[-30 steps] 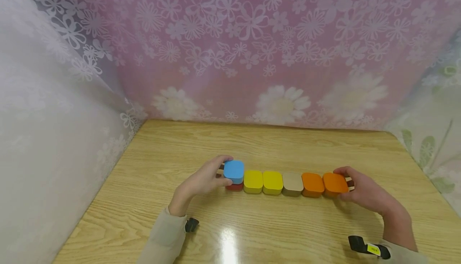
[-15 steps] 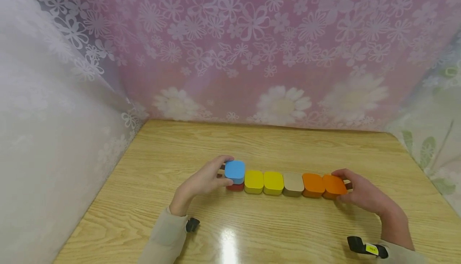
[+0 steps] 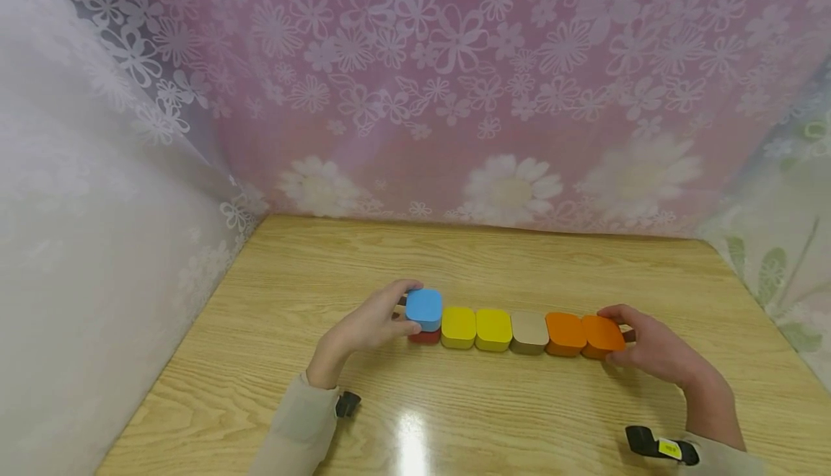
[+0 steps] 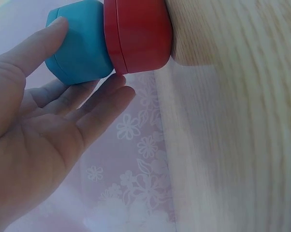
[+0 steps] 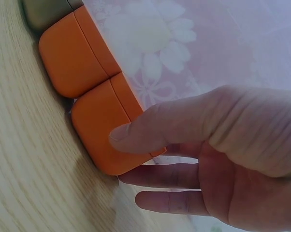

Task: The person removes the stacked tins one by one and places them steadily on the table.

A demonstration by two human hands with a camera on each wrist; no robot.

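Left hand (image 3: pixel 363 328) pinches blue block (image 3: pixel 424 307) atop red block (image 3: pixel 425 337), row's 9 o'clock end; right hand (image 3: pixel 652 350) grips end orange block (image 3: pixel 602 335) at 3 o'clock.

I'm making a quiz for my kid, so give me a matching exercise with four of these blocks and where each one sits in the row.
Things:
1. blue block
2. red block
3. beige block
4. end orange block

Places:
A. between a yellow and an orange block
B. under the blue block, on the table
C. held by the right hand
D. on top, held by the left hand

Pairs: 1-D, 2-B, 3-A, 4-C
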